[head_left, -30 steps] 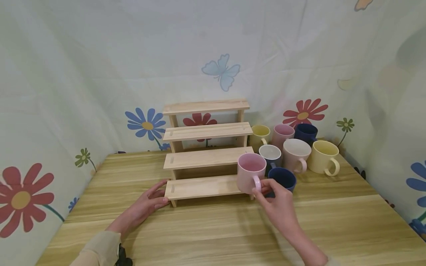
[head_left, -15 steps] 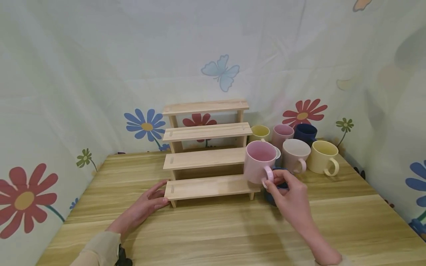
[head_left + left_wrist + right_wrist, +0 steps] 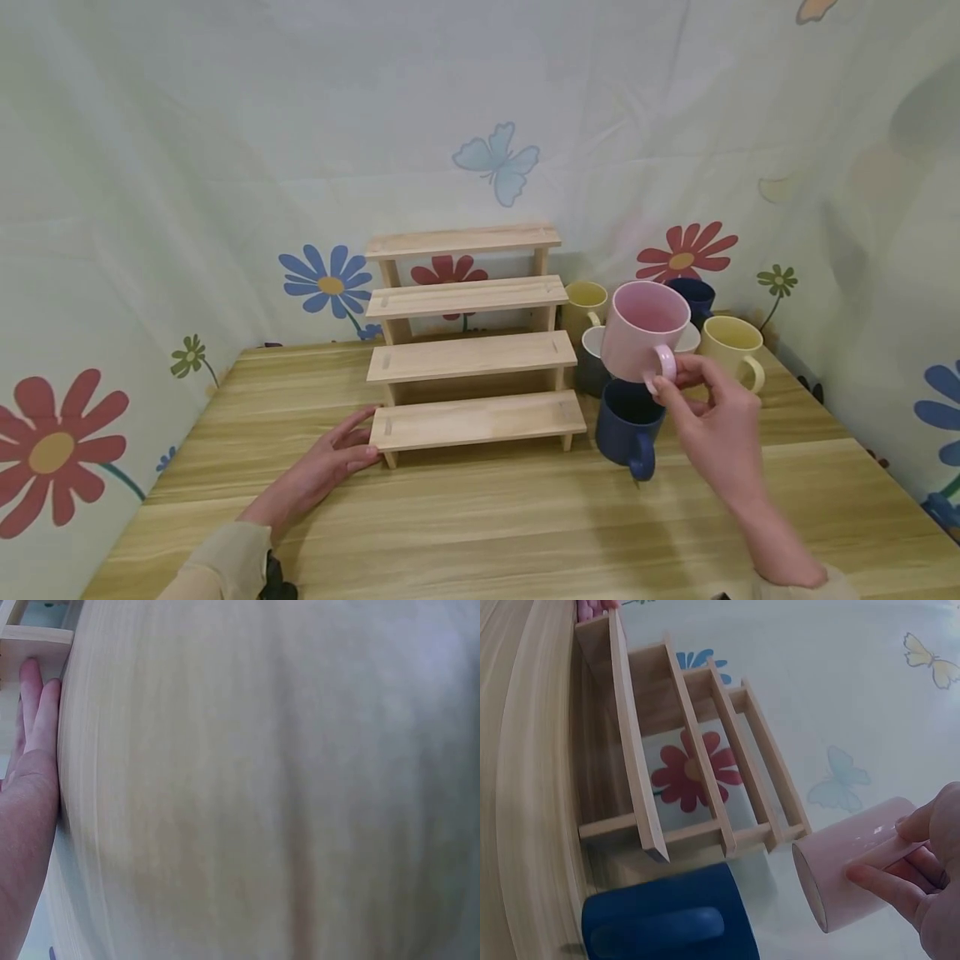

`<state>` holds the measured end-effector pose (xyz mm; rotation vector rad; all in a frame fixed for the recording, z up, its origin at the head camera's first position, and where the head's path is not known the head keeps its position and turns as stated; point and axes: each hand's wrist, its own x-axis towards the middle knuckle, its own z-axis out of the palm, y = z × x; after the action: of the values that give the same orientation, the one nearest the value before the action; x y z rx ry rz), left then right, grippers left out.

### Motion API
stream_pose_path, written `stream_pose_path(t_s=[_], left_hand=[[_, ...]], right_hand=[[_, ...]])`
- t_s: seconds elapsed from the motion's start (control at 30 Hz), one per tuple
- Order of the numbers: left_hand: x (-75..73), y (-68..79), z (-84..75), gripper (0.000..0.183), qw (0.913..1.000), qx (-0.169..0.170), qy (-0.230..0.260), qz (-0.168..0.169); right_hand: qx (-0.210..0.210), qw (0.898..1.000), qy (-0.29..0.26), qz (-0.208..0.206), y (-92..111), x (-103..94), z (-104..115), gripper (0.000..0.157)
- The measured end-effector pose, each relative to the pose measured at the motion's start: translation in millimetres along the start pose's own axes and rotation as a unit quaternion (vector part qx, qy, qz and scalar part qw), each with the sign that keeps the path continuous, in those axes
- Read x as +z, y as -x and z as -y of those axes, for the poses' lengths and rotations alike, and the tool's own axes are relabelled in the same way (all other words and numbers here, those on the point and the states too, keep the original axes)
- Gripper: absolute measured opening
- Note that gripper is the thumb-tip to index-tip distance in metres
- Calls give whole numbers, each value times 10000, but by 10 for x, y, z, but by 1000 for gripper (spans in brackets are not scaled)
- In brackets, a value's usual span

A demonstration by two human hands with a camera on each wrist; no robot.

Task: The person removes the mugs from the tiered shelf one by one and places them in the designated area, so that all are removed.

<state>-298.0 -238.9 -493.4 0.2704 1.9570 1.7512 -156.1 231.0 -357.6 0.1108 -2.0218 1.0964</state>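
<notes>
My right hand [image 3: 716, 425] pinches a pink mug [image 3: 637, 333] by its handle, raised above the other mugs and upright. In the right wrist view the same pink mug [image 3: 855, 862] shows clear of the table, thumb and fingers on its handle. Below it a navy mug [image 3: 628, 425] stands on the table, handle toward me. A four-tier wooden display shelf [image 3: 480, 421] stands to the left, its steps bare. My left hand [image 3: 322, 471] rests at the left end of the lowest step, fingers touching it; the left wrist view shows those straight fingers [image 3: 46, 712] against the wood.
Behind the pink mug stand a grey mug [image 3: 591, 371], a yellow mug [image 3: 583, 308], another navy mug [image 3: 693, 298] and a second yellow mug [image 3: 726, 346]. A pale mug is mostly hidden there. A flowered cloth [image 3: 225, 167] hangs behind the wooden table [image 3: 465, 533].
My right hand has carried the pink mug up and to the right, away from the lowest step and over the mug group. The navy mug has come into fuller view. My left hand stays put.
</notes>
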Motion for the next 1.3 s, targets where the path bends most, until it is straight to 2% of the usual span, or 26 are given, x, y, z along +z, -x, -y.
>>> stream_pose_path(t_s=[0.27,0.63,1.07,1.3], left_hand=[[-3,-7,2,79,10000,78,12,26],[-12,1,-10,78,9999,-33,59,74],[-27,4,-5,78,9999,-23,115,116],[-32,3,-4,77,9999,-27,114,115]], right_hand=[[20,9990,382,-225,-32,-101,-90,26],[-130,9982,412,-404,0,-223,-273,22],[104,9939,840,-708,173,-399,-602,21],[463,9932,776,-736,274,-450,-687,23]])
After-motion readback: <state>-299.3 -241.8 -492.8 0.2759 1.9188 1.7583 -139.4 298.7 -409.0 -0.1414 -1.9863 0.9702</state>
